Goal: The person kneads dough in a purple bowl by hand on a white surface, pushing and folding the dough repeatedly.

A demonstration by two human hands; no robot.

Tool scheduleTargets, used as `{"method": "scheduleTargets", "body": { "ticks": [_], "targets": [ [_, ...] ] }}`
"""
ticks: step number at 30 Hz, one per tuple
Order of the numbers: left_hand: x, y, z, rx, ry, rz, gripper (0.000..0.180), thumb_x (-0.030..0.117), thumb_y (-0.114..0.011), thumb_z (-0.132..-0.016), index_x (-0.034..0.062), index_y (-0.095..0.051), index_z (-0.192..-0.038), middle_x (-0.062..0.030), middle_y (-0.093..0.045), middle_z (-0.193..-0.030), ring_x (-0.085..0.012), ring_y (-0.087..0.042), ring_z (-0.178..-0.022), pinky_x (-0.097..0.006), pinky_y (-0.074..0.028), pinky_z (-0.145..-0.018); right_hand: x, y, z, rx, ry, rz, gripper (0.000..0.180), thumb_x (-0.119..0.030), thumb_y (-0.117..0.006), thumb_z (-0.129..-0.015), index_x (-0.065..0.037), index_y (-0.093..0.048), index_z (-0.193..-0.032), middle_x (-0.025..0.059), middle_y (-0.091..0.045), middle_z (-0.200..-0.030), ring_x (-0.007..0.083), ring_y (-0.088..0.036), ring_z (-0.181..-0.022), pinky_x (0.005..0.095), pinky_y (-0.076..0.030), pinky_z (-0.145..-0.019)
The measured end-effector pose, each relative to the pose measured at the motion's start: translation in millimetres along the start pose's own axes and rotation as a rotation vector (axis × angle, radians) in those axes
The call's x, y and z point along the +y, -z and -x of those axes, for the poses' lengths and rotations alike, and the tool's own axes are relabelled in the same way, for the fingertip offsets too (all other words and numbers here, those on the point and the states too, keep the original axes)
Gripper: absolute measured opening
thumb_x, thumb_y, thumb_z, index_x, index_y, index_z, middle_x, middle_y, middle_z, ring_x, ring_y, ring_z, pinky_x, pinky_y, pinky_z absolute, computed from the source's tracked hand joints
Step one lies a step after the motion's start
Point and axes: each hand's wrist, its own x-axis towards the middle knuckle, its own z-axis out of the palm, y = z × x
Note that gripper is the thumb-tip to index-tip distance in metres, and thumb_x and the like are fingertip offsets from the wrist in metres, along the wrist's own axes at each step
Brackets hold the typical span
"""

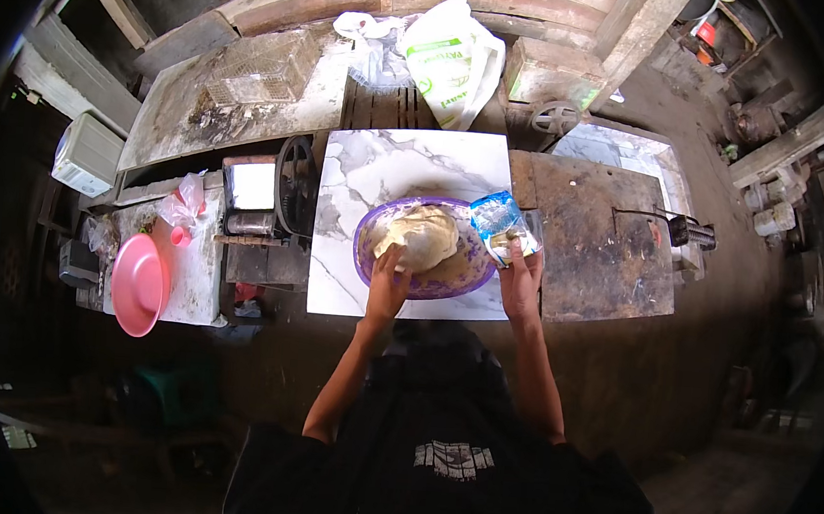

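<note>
1 marble-patterned desk (352,157) stands right in front of the person, and 1 brown desk (585,240) adjoins its right side. 1 wire cage (263,67) rests on a pale surface at the upper left. 1 white and green bag (454,59) stands just beyond the marble desk's far edge. There are 2 spoked wheels: 1 large dark wheel (295,187) just beside the marble desk's left edge, and 1 smaller wheel (554,117) beyond the brown desk. There are 2 basins: 1 purple basin (362,253) on the marble desk, toward its near edge, and 1 pink basin (140,286) well apart at the left. 1 pale lump of dough (423,239) lies inside the purple basin, left of its middle. Of the person's 2 hands, the left hand (389,276) has its grip partly open, fingers loosely bent at the dough's near left side; how hard they press, I cannot tell. The right hand (522,279) has its grip closed on 1 blue and white packet (493,215) at the purple basin's right rim. 1 small pink cup (180,235) sits just beside the pink basin.
</note>
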Motion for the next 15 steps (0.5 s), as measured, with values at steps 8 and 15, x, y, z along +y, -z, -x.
{"method": "scheduleTargets", "body": {
  "ticks": [8, 15],
  "targets": [
    [29, -9, -8, 0.109, -0.192, -0.107, 0.038, 0.011, -0.057, -0.077, 0.0070, -0.048, -0.114, -0.0195, -0.036, -0.127, -0.0386, -0.036, -0.115, -0.042, -0.032, -0.095, 15, -8, -4, -0.107, -0.073, -0.213, 0.032, -0.003, -0.057, -0.080, -0.008, -0.043, -0.108, 0.0066, -0.055, -0.101, 0.0151, -0.053, -0.094, 0.0292, -0.043, -0.082],
    [69, -32, -24, -0.144, 0.027, 0.490, 0.038, 0.019, -0.046, -0.088, -0.0005, -0.042, -0.120, -0.0187, -0.047, -0.119, -0.0268, -0.045, -0.111, -0.034, -0.033, -0.094, 3, 3, -20, -0.343, 0.046, 0.318, 0.034, 0.005, -0.058, -0.077, -0.002, -0.046, -0.108, 0.0054, -0.051, -0.105, 0.0120, -0.051, -0.095, 0.0254, -0.045, -0.079]
  ]
}}
